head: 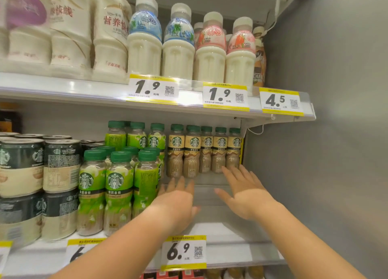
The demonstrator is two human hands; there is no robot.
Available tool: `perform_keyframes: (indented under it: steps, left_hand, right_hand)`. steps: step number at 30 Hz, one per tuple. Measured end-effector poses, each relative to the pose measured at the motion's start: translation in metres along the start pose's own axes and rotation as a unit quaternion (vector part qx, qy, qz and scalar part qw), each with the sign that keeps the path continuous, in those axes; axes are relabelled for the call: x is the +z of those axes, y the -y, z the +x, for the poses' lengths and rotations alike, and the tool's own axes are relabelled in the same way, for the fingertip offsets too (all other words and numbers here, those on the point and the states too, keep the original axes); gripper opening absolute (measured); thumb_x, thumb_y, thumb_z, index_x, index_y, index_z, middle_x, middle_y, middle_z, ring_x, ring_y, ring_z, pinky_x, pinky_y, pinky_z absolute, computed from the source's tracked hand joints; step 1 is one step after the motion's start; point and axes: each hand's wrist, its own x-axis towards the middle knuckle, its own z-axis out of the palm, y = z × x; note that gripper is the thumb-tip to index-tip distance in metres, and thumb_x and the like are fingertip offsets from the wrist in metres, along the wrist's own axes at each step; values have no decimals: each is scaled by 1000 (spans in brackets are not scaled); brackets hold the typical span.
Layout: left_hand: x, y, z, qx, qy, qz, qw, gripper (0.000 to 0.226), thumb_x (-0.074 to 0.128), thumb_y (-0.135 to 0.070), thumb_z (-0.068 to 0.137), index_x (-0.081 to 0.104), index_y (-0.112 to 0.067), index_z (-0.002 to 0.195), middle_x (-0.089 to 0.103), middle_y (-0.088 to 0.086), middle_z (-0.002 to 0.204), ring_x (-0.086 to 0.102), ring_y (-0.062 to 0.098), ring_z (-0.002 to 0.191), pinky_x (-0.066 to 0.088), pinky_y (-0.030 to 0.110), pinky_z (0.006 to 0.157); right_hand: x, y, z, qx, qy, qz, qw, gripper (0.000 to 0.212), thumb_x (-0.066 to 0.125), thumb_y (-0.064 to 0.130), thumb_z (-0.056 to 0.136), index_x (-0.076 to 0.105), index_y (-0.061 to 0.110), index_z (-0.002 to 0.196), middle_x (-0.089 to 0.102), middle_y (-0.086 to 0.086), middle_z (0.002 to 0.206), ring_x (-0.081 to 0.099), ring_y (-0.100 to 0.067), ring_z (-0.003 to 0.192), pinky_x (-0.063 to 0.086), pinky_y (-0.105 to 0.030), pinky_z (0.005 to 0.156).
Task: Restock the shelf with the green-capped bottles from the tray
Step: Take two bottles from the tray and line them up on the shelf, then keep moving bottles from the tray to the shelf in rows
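both our hands, left (178,197) and right (244,192), reach spread and empty toward the tan-label bottles (205,153) mid-frame; next, we judge, pulling them forward on the shelf (226,234).

Both bare forearms rise from the bottom edge toward frame centre; left hand (178,203) and right hand (243,192) spread flat, fingers extended, empty.

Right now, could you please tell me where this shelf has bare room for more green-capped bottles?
Bare shelf floor lies in front of the tan-label bottles, between the green-label bottles and the grey side wall; both open hands, left and right, reach into it. Leftward, bottles and cans crowd the edge.
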Motion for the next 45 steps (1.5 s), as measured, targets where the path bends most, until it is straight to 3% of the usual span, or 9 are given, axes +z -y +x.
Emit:
perform_keyframes:
  steps: [6, 11, 16, 19, 24, 34, 39, 42, 45]
  left_hand:
    - [3, 4, -48, 78, -71, 66, 992, 75, 17, -63, 98, 10, -16, 156, 16, 13, 163, 13, 36, 149, 23, 53, 117]
    - [17, 20, -93, 150, -146, 89, 974, 90, -8, -67, 84, 13, -17, 156, 18, 15, 162, 18, 37, 148, 24, 55, 116]
    - [53, 47, -132, 230, -184, 69, 953, 82, 20, -65, 91, 50, -8, 142, 46, 24, 147, 43, 45, 135, 39, 62, 103]
    - [86, 63, -159, 268, -188, 82, 941, 81, 22, -63, 92, 43, -6, 146, 38, 25, 151, 38, 45, 138, 35, 62, 106]
    - [164, 85, -207, 287, -200, 65, 935, 76, 27, -58, 94, 35, -7, 151, 27, 25, 157, 28, 44, 144, 26, 61, 112]
    - [390, 86, -307, 248, 0, 29, 968, 72, 30, -53, 96, 37, -4, 149, 35, 23, 154, 37, 40, 140, 33, 55, 111]
    - [479, 99, -363, 152, 134, -57, 978, 61, 37, -42, 96, 43, -3, 142, 51, 17, 142, 52, 35, 128, 41, 42, 107]
    - [514, 110, -389, 61, 218, -194, 955, 59, 55, -16, 92, 35, -8, 146, 45, 11, 142, 49, 27, 127, 40, 34, 107]
    - [538, 111, -401, -14, 316, -280, 906, 76, 68, -14, 84, 30, -15, 150, 45, 5, 142, 51, 16, 117, 44, 23, 99]
  right_hand:
    - [-13, 36, -76, 49, -30, -25, 998, 95, -10, 73, 75, -1, 27, 157, -3, -2, 166, -10, -24, 151, -2, -44, 122]
    - [-16, 64, -139, 64, -63, -67, 994, 84, -1, 69, 86, 3, 25, 157, -1, -5, 166, -8, -26, 152, 0, -45, 122]
    - [6, 83, -209, 98, -69, -122, 985, 85, 3, 68, 92, 25, 15, 154, 23, -16, 161, 17, -35, 150, 18, -51, 119]
    - [28, 93, -252, 99, -54, -146, 983, 78, 19, 61, 94, 33, 11, 151, 29, -19, 158, 24, -36, 147, 24, -53, 117]
    - [100, 104, -311, 33, -5, -141, 989, 76, 18, 60, 96, 38, 8, 148, 32, -19, 157, 28, -36, 146, 20, -49, 116]
    - [313, 115, -402, -39, 153, -16, 987, 68, 26, 52, 98, 34, 9, 150, 33, -16, 157, 25, -33, 147, 23, -46, 119]
    - [398, 125, -459, -69, 246, 74, 964, 62, 33, 40, 94, 33, 12, 150, 35, -13, 156, 29, -31, 145, 19, -39, 120]
    - [422, 135, -484, -36, 322, 175, 930, 74, 48, 32, 82, 27, 20, 152, 36, -4, 154, 27, -24, 143, 16, -33, 119]
    - [428, 149, -503, 59, 399, 303, 864, 77, 58, 34, 77, 29, 36, 148, 44, 11, 140, 27, -22, 134, 26, -40, 115]
